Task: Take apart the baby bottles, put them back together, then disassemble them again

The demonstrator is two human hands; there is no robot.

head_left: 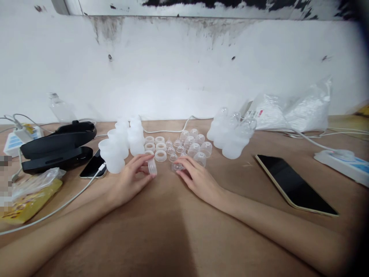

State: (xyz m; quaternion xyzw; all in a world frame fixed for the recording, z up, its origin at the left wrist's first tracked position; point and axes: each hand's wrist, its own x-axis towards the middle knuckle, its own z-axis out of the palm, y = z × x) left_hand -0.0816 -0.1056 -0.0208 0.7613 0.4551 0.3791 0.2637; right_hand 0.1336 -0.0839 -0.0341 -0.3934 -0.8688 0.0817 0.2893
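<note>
My left hand (135, 176) pinches a translucent ring (152, 167), tipped on its side above the brown table (170, 231). To its right my right hand (196, 177) has its fingers closed on a clear nipple (177, 167) low at the table. Beyond the left hand lie several translucent rings (160, 155) in rows. Several small clear nipples (180, 149) stand beside them, and clear domed caps (194, 149) are grouped behind the right hand. White bottle bodies (115, 157) stand at the left of the rings.
Capped bottles (232, 142) stand right of the domes, before filled plastic bags (305, 111). A tablet (294, 184) and power strip (346, 163) lie right. A phone (93, 165), black case (57, 150), yellow packet (34, 196) and white cable (66, 204) are left.
</note>
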